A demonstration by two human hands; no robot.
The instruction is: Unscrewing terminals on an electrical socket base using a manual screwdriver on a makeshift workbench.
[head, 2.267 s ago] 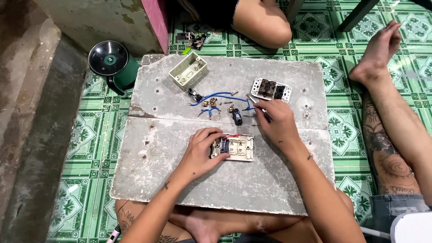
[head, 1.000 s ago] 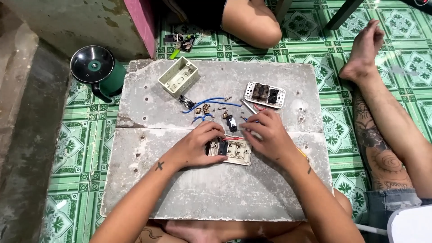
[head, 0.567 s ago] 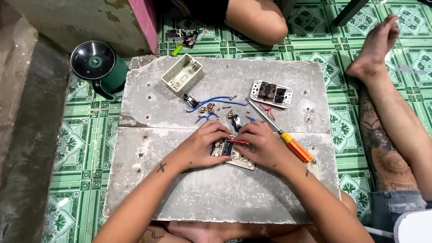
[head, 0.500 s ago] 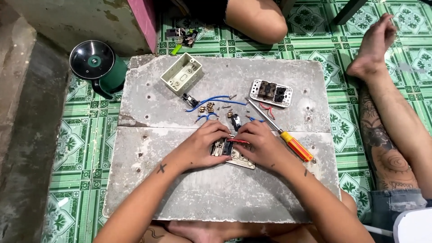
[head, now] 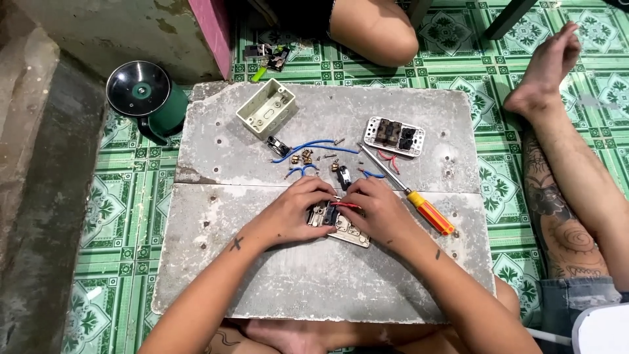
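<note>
Since earlier, screwdriver (head: 409,193) down; hands (head: 298,213) (head: 377,213) seemingly on switch plate (head: 347,231).

A grey concrete slab (head: 314,275), cracked across its middle from nine o'clock to three o'clock, is laid on a green patterned tile floor (head: 131,216). At the slab's centre a cream switch plate (head: 344,228) is pressed down by both hands. At eleven o'clock an open beige junction box (head: 265,108) is found; at one o'clock a white switch module (head: 394,136) is set. Between them, toward twelve o'clock, blue wires (head: 308,149) and small screws (head: 327,157) are scattered. At three o'clock a screwdriver (head: 409,193) with an orange and yellow handle is laid diagonally
</note>
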